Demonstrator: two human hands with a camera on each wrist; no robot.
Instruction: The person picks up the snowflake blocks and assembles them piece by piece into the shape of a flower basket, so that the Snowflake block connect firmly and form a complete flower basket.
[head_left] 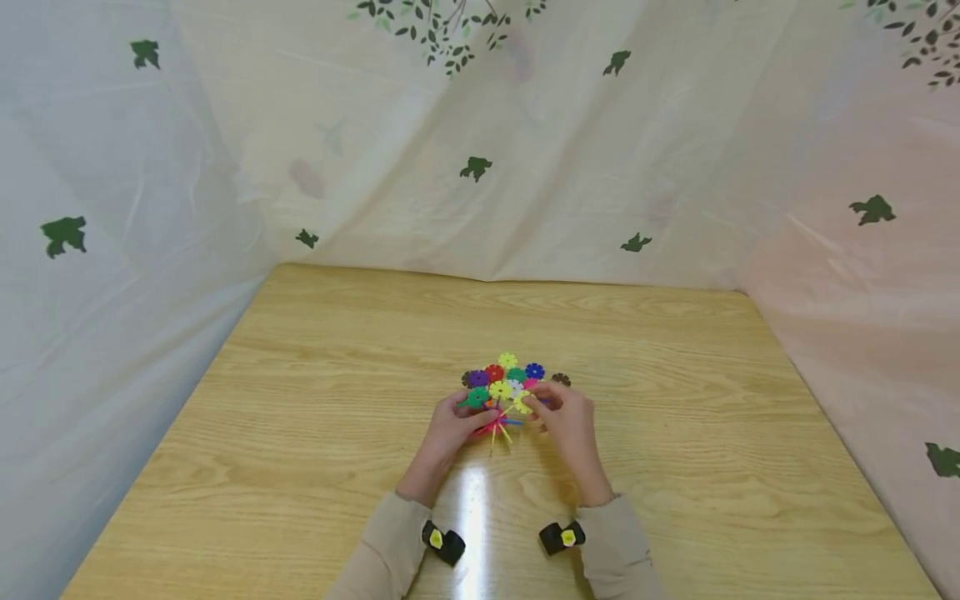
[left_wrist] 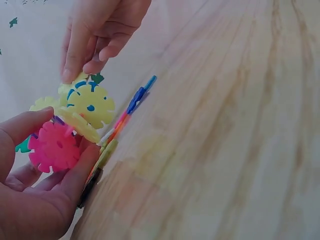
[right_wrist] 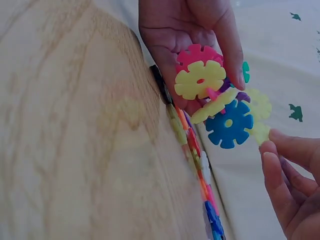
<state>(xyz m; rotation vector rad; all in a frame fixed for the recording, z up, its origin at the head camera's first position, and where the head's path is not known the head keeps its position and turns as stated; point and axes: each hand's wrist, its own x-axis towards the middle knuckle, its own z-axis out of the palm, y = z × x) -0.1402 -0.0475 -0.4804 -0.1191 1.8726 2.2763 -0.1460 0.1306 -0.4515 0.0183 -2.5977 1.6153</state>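
Plastic disc cluster, lengthwise toward right hand.

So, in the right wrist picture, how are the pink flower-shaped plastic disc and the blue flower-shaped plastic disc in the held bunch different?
The pink disc is partly covered by a yellow flower-shaped plastic disc; the blue disc shows nearly its whole face. The pink disc sits close to the left hand; the blue disc sticks out farther from it. Both have notched, petal-like edges.
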